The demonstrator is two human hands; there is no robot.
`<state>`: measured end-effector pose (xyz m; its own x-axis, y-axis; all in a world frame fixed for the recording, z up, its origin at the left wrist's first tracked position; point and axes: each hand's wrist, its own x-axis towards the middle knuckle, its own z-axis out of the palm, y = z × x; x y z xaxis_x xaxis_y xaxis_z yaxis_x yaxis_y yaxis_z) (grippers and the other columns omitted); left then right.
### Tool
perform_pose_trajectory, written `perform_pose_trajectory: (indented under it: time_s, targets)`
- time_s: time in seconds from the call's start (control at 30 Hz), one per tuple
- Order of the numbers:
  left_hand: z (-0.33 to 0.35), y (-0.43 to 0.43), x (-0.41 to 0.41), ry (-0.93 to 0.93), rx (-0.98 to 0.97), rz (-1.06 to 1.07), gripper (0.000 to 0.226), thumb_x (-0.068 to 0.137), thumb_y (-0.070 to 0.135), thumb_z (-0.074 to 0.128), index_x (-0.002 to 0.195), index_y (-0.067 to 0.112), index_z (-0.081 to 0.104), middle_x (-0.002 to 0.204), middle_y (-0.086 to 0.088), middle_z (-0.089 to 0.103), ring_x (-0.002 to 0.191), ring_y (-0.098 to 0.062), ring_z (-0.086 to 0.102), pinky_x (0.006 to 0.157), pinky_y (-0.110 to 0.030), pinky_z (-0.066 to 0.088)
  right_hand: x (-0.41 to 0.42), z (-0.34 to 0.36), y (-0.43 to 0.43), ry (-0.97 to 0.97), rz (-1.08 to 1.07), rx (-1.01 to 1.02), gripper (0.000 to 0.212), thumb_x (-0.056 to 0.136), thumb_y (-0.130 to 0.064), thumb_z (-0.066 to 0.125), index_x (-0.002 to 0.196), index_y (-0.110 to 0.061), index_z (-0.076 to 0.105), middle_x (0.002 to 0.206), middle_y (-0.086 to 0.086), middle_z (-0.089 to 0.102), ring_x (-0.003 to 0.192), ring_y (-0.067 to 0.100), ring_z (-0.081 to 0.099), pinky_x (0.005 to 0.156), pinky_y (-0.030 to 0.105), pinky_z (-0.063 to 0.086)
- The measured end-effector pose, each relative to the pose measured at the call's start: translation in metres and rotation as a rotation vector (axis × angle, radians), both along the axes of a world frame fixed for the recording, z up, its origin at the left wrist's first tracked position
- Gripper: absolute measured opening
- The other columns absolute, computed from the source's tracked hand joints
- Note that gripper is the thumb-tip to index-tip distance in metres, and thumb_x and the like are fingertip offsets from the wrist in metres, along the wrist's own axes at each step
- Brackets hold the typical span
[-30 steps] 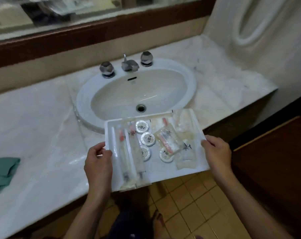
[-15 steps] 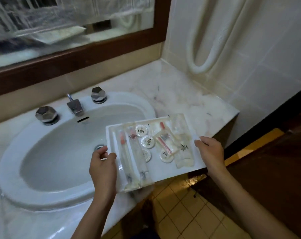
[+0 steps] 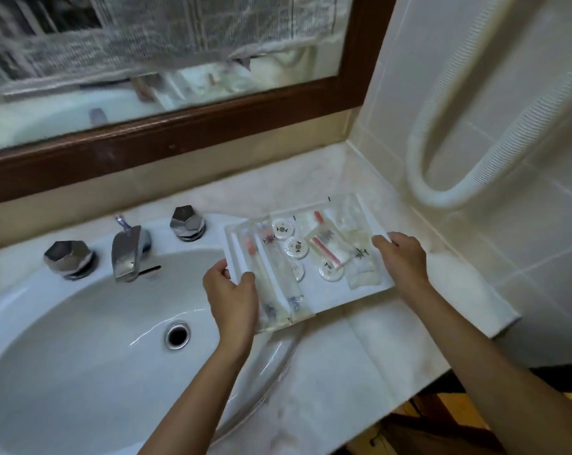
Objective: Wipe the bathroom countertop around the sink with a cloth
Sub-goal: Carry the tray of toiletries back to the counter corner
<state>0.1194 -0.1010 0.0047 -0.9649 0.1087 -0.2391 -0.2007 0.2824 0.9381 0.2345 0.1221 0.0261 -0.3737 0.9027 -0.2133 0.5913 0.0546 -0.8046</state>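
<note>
A white tray (image 3: 324, 297) of wrapped toiletries, with toothbrush packets and small round soaps, is held level just over the marble countertop (image 3: 360, 349) to the right of the sink (image 3: 64, 339). My left hand (image 3: 232, 297) grips its left edge above the sink rim. My right hand (image 3: 402, 261) grips its right edge. Whether the tray touches the counter I cannot tell. No cloth is in view.
Chrome tap (image 3: 127, 254) and two faceted knobs (image 3: 69, 259) (image 3: 187, 223) stand at the back of the sink. A wood-framed mirror (image 3: 179, 119) runs behind. A white ribbed hose (image 3: 442, 178) hangs on the tiled wall at the right. The counter ends at the right edge (image 3: 504, 323).
Both hands have carried the tray from in front of the sink up and to the right, over the right part of the counter. The green cloth at the left has gone out of view.
</note>
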Motion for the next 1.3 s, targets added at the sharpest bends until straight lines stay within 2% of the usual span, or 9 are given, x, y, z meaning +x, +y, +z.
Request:
perform_pose_trajectory:
  time_s: [0.1,0.2,0.37,0.5,0.8,0.9,0.97,1.07,1.3]
  targets:
    - [-0.004,0.038,-0.025,0.028,-0.088,0.033,0.044,0.082,0.017,0.057,0.125,0.010,0.050,0.122,-0.001,0.046,0.104,-0.018,0.051,0.087,-0.031,0.042,-0.040,-0.010,0.039,0.011,0.050,-0.017,0.028,0.069,-0.042,0.056,0.059,-0.018,0.047,0.077,0.005,0.050,0.068,0.024,0.047,0.054,0.031,0.033]
    - [-0.011,0.071,-0.059,0.065,-0.172,0.041,0.058,0.080,0.024,0.056,0.134,0.006,0.045,0.129,-0.008,0.041,0.117,-0.024,0.044,0.101,-0.035,0.037,-0.082,-0.018,0.075,0.052,0.112,-0.041,0.033,0.080,-0.032,0.058,0.056,-0.019,0.040,0.072,0.003,0.044,0.070,0.024,0.043,0.052,0.032,0.029]
    - [-0.020,0.121,-0.102,0.048,-0.312,0.012,0.062,0.083,0.028,0.058,0.135,0.002,0.038,0.137,-0.020,0.037,0.128,-0.038,0.030,0.106,-0.047,0.030,-0.139,-0.032,0.127,0.097,0.108,-0.086,0.031,0.078,-0.034,0.058,0.057,-0.021,0.038,0.086,0.006,0.043,0.078,0.022,0.040,0.051,0.031,0.028]
    - [-0.022,0.150,-0.125,0.052,-0.297,0.012,0.075,0.084,0.029,0.062,0.147,0.011,0.026,0.144,-0.016,0.031,0.134,-0.036,0.026,0.111,-0.046,0.027,-0.172,-0.039,0.159,0.117,0.078,-0.103,0.029,0.079,-0.029,0.059,0.060,-0.012,0.047,0.070,0.003,0.049,0.075,0.025,0.045,0.059,0.031,0.034]
    - [-0.032,0.173,-0.145,-0.068,-0.232,-0.010,0.084,0.084,0.029,0.067,0.151,0.021,0.017,0.152,-0.008,0.025,0.141,-0.030,0.022,0.112,-0.047,0.028,-0.203,-0.056,0.183,0.135,0.011,-0.087,0.027,0.072,-0.030,0.052,0.056,-0.009,0.049,0.062,0.004,0.052,0.085,0.031,0.050,0.075,0.041,0.044]
    - [-0.032,0.171,-0.146,-0.109,-0.187,-0.022,0.081,0.084,0.028,0.064,0.152,0.020,0.019,0.156,-0.004,0.024,0.141,-0.027,0.028,0.112,-0.047,0.031,-0.200,-0.063,0.179,0.052,0.035,-0.092,0.030,0.082,-0.027,0.050,0.087,-0.002,0.067,0.097,0.012,0.067,0.106,0.036,0.051,0.069,0.009,0.032]
    - [-0.028,0.167,-0.141,-0.083,-0.197,0.001,0.076,0.086,0.024,0.060,0.151,0.016,0.021,0.157,-0.004,0.025,0.141,-0.026,0.030,0.112,-0.041,0.032,-0.195,-0.065,0.173,0.004,0.069,0.010,0.032,0.083,-0.031,0.049,0.101,-0.011,0.067,0.122,0.009,0.063,0.116,0.033,0.046,0.080,-0.003,0.022]
    - [-0.017,0.154,-0.118,-0.003,-0.185,0.058,0.066,0.088,0.021,0.058,0.148,0.015,0.032,0.153,-0.003,0.034,0.137,-0.022,0.036,0.109,-0.035,0.033,-0.182,-0.055,0.149,0.034,0.156,0.176,0.033,0.087,-0.020,0.059,0.117,-0.009,0.067,0.135,0.003,0.055,0.124,0.029,0.038,0.098,0.028,0.033]
    - [-0.013,0.048,-0.018,0.213,-0.225,-0.009,0.042,0.085,0.013,0.062,0.125,0.027,0.055,0.127,0.012,0.051,0.113,-0.006,0.053,0.092,-0.027,0.045,-0.118,-0.034,0.028,0.159,0.448,0.187,0.026,0.086,-0.007,0.059,0.110,-0.011,0.068,0.119,0.006,0.063,0.118,0.027,0.040,0.086,0.021,0.031]
